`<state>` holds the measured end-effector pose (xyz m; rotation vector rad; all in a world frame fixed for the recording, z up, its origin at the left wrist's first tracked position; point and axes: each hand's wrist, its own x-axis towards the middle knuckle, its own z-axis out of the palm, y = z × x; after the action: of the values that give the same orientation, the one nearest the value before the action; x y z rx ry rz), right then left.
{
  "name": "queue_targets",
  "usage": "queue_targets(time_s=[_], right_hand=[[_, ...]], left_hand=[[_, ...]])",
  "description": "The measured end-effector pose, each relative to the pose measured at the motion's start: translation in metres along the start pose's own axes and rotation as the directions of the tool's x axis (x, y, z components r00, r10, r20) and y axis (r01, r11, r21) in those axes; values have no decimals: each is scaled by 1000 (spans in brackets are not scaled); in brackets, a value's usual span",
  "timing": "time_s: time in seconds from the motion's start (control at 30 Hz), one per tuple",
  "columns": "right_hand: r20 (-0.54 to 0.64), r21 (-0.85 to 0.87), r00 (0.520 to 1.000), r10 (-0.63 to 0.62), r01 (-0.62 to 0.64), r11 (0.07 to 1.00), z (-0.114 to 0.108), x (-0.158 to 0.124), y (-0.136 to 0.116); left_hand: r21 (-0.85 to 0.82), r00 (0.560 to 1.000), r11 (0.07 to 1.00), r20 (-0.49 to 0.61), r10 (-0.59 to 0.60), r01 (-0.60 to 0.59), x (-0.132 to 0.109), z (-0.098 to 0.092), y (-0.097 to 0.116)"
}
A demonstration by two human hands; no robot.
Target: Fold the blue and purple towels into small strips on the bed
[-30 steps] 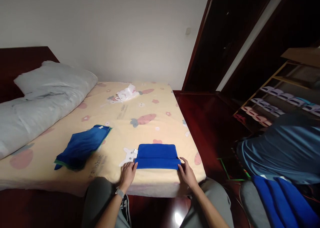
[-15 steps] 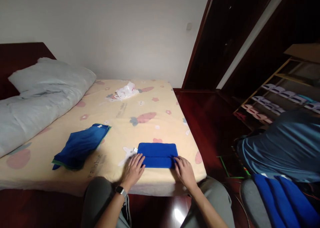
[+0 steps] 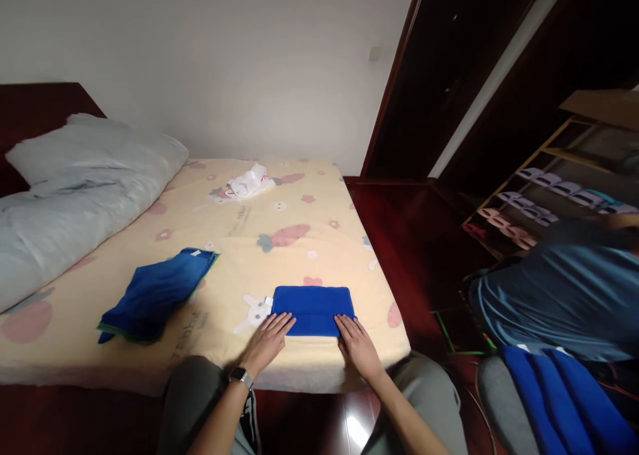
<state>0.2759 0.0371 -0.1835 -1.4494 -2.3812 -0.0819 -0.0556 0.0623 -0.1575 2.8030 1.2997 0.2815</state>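
A blue cloth (image 3: pixel 313 302), folded into a rectangle with a crease across it, lies flat near the front edge of the bed. On its lower left corner my left hand (image 3: pixel 273 332) rests palm down, fingers stretched out. My right hand (image 3: pixel 357 342) lies over the lower right corner, also flat with fingers extended. A small white tag sticks out at the cloth's left edge. Farther left is a loose pile of blue cloths (image 3: pixel 160 292) with green edges, a white tag at its top.
A crumpled white plastic bag (image 3: pixel 251 181) lies at the back of the bed (image 3: pixel 324 229). A grey quilt (image 3: pixel 94 182) is heaped at left. On the right, a person in a dark blue shirt (image 3: pixel 559 292) sits before a shoe rack (image 3: pixel 554 152); more blue cloths (image 3: pixel 559 388) lie below.
Both hands have slid inward over the cloth, and their fingers now lie flatter on it. The cloth's front fold looks pressed smoother. The view has shifted slightly.
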Motion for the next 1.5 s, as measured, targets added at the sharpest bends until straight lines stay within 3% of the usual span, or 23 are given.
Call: queue_targets(time_s=[0.2, 0.33, 0.53, 0.67, 0.83, 1.0, 1.2, 1.4, 1.5], right_hand=[[-41, 38, 999, 19, -17, 999, 5, -8, 18], [-36, 196, 995, 94, -85, 977, -5, -11, 25], [14, 503, 953, 303, -269, 822, -7, -15, 30], [43, 588, 916, 398, -345, 732, -2, -13, 35], [30, 574, 893, 450, -384, 723, -1, -9, 42], [77, 490, 889, 452, -429, 759, -6, -8, 45], [104, 344, 899, 425, -433, 833, -17, 0, 38], [14, 145, 936, 351, -349, 926, -19, 8, 36], [-86, 128, 934, 347, -335, 933, -24, 16, 22]], left_hand=[[-149, 996, 989, -83, -40, 27, -5, 3, -10], [-377, 954, 905, -139, -264, 196, -11, -4, -12], [-600, 888, 733, -77, -452, 321, -15, -4, -9], [-657, 864, 669, -53, -500, 347, -12, 4, -12], [-642, 814, 658, -89, -574, 393, -11, 7, -15], [-549, 835, 744, -143, -531, 380, -13, 12, -12], [-288, 881, 877, -169, -442, 384, -11, 10, -11], [-142, 838, 880, -266, -476, 454, -10, -6, -4], [-142, 908, 943, -260, -329, 301, 6, -14, 20]])
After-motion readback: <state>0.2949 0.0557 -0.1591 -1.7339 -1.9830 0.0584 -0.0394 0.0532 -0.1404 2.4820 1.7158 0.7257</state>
